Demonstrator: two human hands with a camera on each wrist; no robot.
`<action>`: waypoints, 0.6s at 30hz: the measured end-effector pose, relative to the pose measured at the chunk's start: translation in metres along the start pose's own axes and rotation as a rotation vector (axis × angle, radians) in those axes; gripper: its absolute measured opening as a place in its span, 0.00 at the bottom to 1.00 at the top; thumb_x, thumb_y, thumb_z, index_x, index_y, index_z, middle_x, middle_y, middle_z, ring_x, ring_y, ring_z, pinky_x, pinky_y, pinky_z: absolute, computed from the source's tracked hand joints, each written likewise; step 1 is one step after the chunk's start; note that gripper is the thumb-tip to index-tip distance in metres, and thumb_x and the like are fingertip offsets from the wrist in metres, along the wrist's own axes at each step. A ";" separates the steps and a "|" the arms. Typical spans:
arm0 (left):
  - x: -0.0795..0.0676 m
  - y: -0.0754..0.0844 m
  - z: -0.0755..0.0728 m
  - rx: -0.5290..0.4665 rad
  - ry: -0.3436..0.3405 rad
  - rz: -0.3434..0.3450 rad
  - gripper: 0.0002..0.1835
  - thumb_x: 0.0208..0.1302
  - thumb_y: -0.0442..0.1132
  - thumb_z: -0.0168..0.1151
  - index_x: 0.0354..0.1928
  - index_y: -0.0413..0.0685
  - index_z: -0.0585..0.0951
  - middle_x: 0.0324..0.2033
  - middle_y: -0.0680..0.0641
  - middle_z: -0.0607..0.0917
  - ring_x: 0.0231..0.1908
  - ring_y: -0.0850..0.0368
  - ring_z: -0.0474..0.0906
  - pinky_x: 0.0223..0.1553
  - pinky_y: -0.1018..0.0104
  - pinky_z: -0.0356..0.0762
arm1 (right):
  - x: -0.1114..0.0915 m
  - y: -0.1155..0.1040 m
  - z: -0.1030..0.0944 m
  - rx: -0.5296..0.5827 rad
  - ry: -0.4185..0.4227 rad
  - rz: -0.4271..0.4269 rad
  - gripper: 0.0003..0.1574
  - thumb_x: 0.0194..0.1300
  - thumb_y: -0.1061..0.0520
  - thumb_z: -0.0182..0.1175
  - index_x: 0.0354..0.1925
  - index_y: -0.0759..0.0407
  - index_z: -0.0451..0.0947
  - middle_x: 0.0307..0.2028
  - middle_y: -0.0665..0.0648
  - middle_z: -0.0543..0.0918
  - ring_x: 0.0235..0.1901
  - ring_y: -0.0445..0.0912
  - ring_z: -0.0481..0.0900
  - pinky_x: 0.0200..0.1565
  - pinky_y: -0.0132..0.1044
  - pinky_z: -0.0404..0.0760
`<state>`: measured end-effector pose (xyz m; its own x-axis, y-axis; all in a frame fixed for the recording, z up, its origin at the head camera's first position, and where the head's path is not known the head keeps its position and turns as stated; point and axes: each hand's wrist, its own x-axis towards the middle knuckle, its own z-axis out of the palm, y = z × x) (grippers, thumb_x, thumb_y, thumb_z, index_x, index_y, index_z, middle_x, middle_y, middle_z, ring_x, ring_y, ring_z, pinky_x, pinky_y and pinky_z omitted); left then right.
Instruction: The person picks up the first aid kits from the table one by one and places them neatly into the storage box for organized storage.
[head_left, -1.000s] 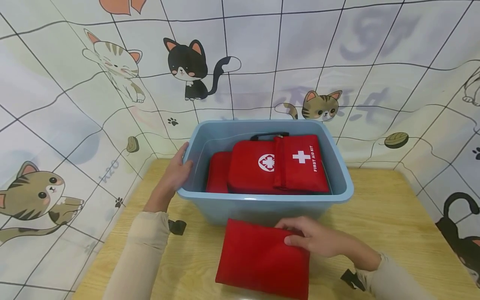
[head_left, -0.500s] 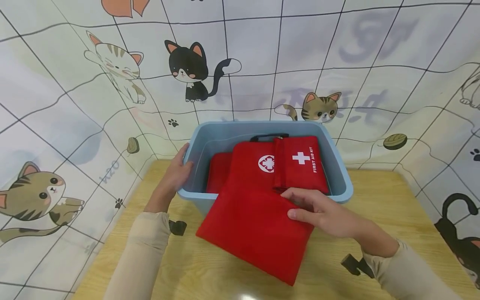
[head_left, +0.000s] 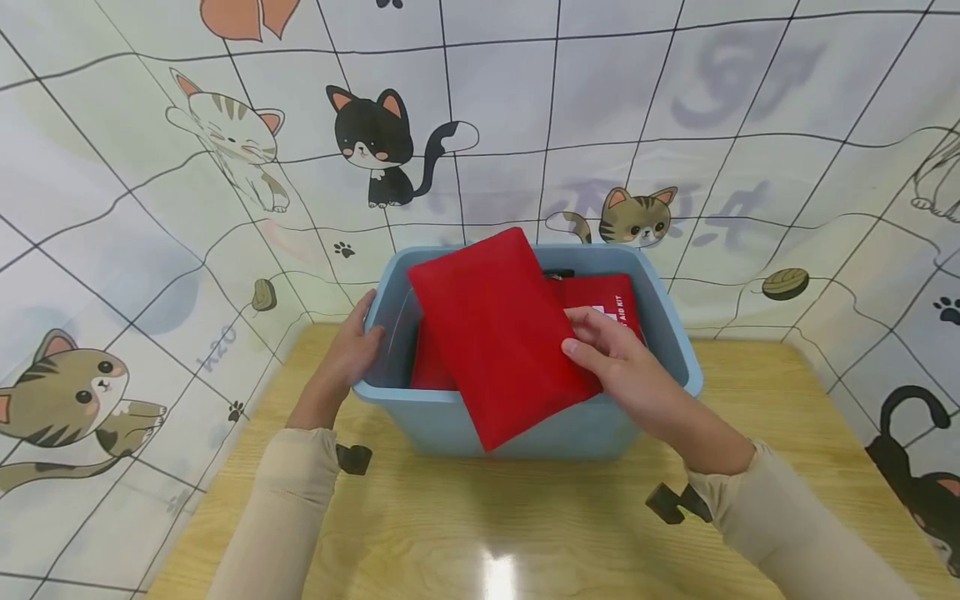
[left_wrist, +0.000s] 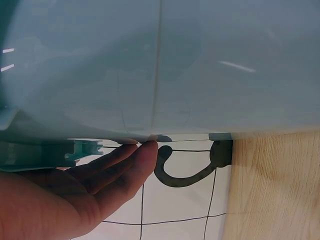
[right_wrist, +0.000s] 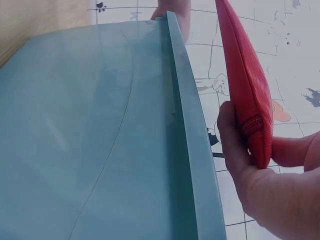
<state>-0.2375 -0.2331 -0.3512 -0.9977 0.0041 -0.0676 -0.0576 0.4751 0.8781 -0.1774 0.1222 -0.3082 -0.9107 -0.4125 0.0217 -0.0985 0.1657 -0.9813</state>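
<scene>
My right hand [head_left: 618, 358] pinches a flat red pouch [head_left: 502, 333] by its right edge, thumb on top and fingers beneath. The pouch is tilted over the blue plastic bin [head_left: 525, 429], its plain side facing up. In the right wrist view the pouch [right_wrist: 247, 80] appears edge-on, above the bin's rim [right_wrist: 192, 125]. At the bin's left end my left hand [head_left: 348, 346] holds the rim, thumb inside and fingers along the outer wall. Under the pouch, partly hidden, lie a red first aid pouch [head_left: 600, 292] with white lettering and another red case [head_left: 431, 362].
The bin stands on a wooden table [head_left: 420, 533], against a wall covering [head_left: 510, 108] with cartoon cats and grid lines. Dark clips [head_left: 352, 458] show by the left cuff, and similar dark pieces [head_left: 675, 504] by the right one.
The right hand has lifted the red pouch from in front of the bin, up and forward over it, turning it on the way. The left hand has stayed on the rim.
</scene>
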 end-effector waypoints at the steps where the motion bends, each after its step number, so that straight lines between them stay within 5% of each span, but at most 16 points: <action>1: 0.000 0.000 0.000 0.001 0.000 0.001 0.35 0.75 0.35 0.39 0.80 0.54 0.43 0.74 0.36 0.56 0.70 0.32 0.58 0.64 0.32 0.61 | 0.002 0.000 0.000 0.012 0.009 0.014 0.27 0.75 0.55 0.53 0.68 0.56 0.62 0.60 0.59 0.76 0.55 0.55 0.79 0.49 0.42 0.82; 18: 0.001 -0.003 0.000 0.012 0.004 0.016 0.35 0.76 0.35 0.39 0.80 0.53 0.43 0.75 0.36 0.55 0.71 0.32 0.55 0.64 0.31 0.57 | 0.038 -0.018 -0.003 0.231 0.112 0.163 0.34 0.77 0.56 0.49 0.74 0.57 0.51 0.65 0.60 0.68 0.60 0.55 0.72 0.52 0.41 0.81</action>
<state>-0.2383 -0.2342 -0.3539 -0.9986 0.0085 -0.0517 -0.0411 0.4859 0.8731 -0.2111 0.1063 -0.2889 -0.9467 -0.2941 -0.1313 0.1350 0.0078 -0.9908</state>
